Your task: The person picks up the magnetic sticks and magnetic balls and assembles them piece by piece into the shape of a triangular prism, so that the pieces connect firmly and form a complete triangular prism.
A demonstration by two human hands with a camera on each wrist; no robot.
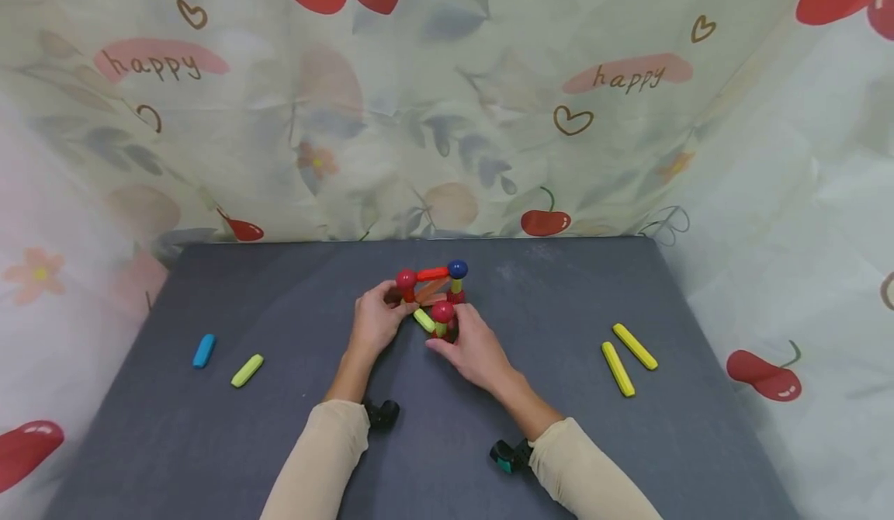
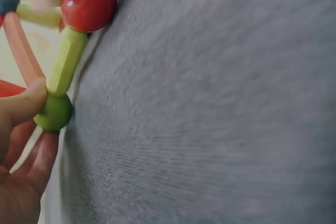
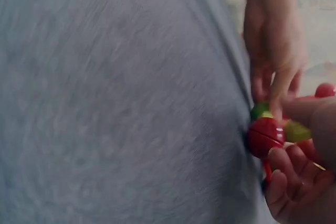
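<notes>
Both hands are at a small frame of coloured sticks and balls on the far middle of the table. A red stick (image 1: 433, 274) joins a red ball (image 1: 407, 279) to a blue ball (image 1: 458, 269) along its top. My left hand (image 1: 377, 318) pinches a green ball (image 2: 54, 113) at the lower left corner. From that ball a yellow-green stick (image 2: 67, 61) runs along the table to a lower red ball (image 2: 89, 4). My right hand (image 1: 471, 345) holds the near corner, thumb and fingers around the lower red ball, below an upper red ball (image 1: 442, 312).
A blue stick (image 1: 203, 351) and a yellow-green stick (image 1: 247, 371) lie on the left of the dark table (image 1: 174, 442). Two yellow sticks (image 1: 634, 346) lie on the right. Printed cloth (image 1: 447, 78) hangs behind the table's back edge and at both sides.
</notes>
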